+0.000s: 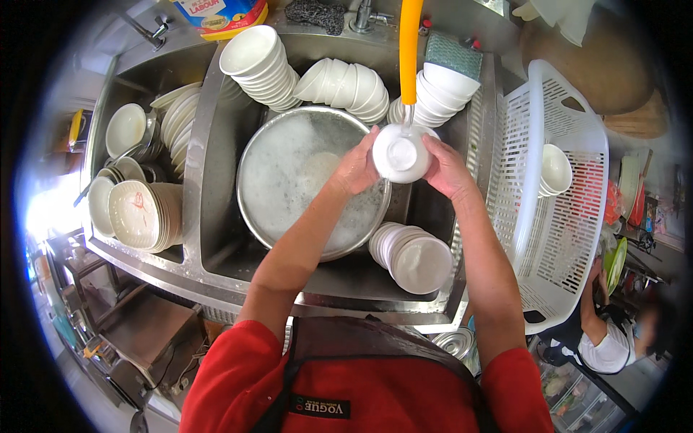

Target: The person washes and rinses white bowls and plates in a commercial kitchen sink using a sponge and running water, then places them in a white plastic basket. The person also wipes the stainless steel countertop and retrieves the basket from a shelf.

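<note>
Between my left hand (358, 165) and my right hand (447, 169) I grip a white bowl (401, 153), its footed underside facing up. Water runs onto it from a yellow hose (410, 54) directly above. Below and left of the bowl, a large round metal basin (281, 178) holds cloudy, foamy water. Stacked white bowls (422, 260) lie on their side at the near right of the sink. More bowl stacks line the sink's back: one on the left (260, 65), one in the middle (346, 89), and one on the right (446, 92) beneath a green scouring pad (453, 56).
A white plastic basket (568, 238) holding a few bowls (555, 170) stands right of the sink. The left compartment holds stacked plates (181, 124) and square dishes (143, 214). Behind are a faucet (365, 19) and a detergent container (222, 19). Another person (606, 341) is at the far right.
</note>
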Motion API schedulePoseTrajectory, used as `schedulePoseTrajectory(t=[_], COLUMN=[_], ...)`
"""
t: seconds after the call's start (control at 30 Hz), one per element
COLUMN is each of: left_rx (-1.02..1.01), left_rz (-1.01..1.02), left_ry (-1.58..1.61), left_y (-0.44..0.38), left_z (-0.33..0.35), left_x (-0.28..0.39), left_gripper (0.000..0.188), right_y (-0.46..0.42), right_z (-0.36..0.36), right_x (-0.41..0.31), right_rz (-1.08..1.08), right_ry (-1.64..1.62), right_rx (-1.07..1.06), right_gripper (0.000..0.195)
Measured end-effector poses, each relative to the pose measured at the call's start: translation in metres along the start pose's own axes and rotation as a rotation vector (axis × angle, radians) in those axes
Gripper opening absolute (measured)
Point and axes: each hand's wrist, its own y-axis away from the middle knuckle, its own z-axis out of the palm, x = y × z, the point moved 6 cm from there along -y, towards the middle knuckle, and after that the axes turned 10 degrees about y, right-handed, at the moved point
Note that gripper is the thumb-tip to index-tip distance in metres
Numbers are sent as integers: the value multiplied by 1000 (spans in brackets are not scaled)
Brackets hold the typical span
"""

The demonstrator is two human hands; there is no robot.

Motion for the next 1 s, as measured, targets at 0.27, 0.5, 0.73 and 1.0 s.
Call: schedulePoseTrajectory(t=[0.27, 0.5, 0.73, 1.0], left_rx=[111, 446, 487, 158], left_rz=[221, 376, 431, 998], left_ry=[148, 162, 8, -1622], left_y=[-13, -2, 4, 33], left_z=[-9, 10, 16, 72], left_x=[0, 4, 7, 23], left_gripper=[49, 43, 44, 25], right_y=[0, -1, -9, 17], right_z=[24, 31, 19, 43], right_x=[-2, 4, 8, 15], right_rz=[-227, -353, -334, 122], right_ry=[432, 291, 368, -47], right_rx=[295, 336, 434, 250], right_gripper=[50, 51, 50, 59])
